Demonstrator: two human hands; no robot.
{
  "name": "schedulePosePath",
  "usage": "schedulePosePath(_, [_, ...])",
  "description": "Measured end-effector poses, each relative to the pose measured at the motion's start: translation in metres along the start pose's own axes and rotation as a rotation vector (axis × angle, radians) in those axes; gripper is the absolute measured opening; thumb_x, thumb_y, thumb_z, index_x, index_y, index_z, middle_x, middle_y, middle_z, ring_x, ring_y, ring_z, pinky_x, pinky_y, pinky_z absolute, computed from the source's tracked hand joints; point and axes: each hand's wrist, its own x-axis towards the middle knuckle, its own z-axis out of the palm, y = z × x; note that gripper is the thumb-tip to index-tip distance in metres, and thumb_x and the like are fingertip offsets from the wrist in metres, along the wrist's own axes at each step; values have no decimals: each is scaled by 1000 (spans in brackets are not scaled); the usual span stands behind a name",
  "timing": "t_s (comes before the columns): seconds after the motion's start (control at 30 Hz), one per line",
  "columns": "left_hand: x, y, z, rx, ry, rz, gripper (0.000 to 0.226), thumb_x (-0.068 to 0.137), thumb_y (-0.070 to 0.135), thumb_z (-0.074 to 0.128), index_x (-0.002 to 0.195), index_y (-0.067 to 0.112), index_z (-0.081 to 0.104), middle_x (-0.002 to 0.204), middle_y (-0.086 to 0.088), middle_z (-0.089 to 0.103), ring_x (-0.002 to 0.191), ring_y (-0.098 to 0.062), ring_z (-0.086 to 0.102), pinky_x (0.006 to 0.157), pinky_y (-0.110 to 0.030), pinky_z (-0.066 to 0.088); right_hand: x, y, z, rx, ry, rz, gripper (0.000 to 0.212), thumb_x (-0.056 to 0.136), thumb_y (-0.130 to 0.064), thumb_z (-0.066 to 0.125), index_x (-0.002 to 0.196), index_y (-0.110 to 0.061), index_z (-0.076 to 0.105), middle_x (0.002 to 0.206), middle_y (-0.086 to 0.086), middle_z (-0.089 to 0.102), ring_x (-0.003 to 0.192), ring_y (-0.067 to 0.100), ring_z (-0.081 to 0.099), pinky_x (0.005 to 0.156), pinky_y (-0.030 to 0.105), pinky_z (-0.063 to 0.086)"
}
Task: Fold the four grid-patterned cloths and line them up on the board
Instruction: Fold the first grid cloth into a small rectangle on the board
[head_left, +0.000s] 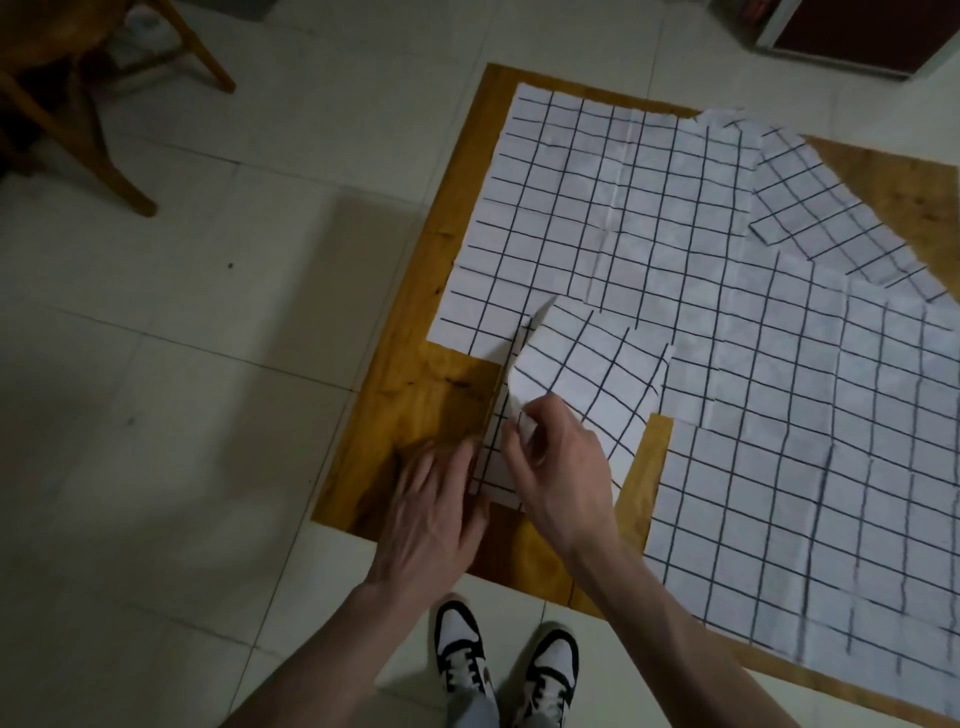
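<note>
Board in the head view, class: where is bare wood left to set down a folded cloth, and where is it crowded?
Bare wood shows in the near-left corner of the board, beside the left hand; in a narrow strip between the small cloth in the right hand grip and the near spread cloth; and in the far-right corner. The middle and right are crowded with overlapping cloths.

We see a flat yellow-brown wooden board (415, 395) lying on pale tiled floor (208, 364); white black-gridded cloths (597, 208) lie spread and overlapping across most of it.
</note>
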Motion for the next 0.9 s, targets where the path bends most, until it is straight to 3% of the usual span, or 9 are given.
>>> schedulePosePath(0.1, [1,-2,-2,-49,-2,-48,64,103,43,43,160,24,22,148,-2,55,136,-19,49,111,-41,47,-5,10,8,-31,-76,-11,19,102,-42,56,94,-27,48,77,-11,55,65,9,53,62,29,45])
schedulePosePath(0.2, [2,-2,-1,-36,1,-21,62,104,45,37,160,24,22,146,1,56,136,-16,48,114,-42,43,-13,26,16,-86,-166,-24,18,100,-47,57,96,-31,50,80,-14,54,70,7,51,69,28,43])
schedulePosePath(0.37, [0,0,5,41,-6,51,54,103,41,42,153,20,41,145,-2,53,135,-18,48,113,-45,43,-23,41,11,-112,-270,-60,25,97,-52,54,107,-29,57,96,-15,58,85,7,54,81,35,50])
schedulePosePath(0.5, [-4,1,11,116,-9,101,48,101,39,47,145,20,48,141,-1,51,133,-18,48,111,-44,44,-21,50,-4,-91,-167,-57,20,102,-36,48,114,-26,60,104,-13,62,91,6,55,84,38,52])
schedulePosePath(0.63, [-5,8,11,165,18,112,49,99,43,48,143,21,51,145,-5,47,133,-23,46,108,-43,46,-8,73,-27,-153,-5,54,26,100,-29,52,123,-19,60,113,-3,61,100,15,55,86,43,54])
schedulePosePath(0.77, [-6,15,16,196,-46,287,63,101,48,50,155,18,42,164,-7,36,153,-23,31,121,-47,34,25,95,-50,-303,21,85,48,99,-23,59,146,-14,49,143,9,52,130,28,46,106,45,43])
schedulePosePath(0.83, [-6,16,22,226,-116,395,67,102,46,49,160,18,33,170,-6,27,158,-22,22,126,-47,24,47,102,-61,-334,-29,121,60,102,-26,55,157,-15,35,159,8,40,146,31,33,115,52,35])
schedulePosePath(0.9, [-4,17,26,228,-151,438,62,103,40,46,160,19,32,169,-5,29,157,-21,23,126,-47,24,66,109,-71,-350,-95,155,65,105,-32,49,162,-17,23,167,5,29,155,28,19,121,56,26])
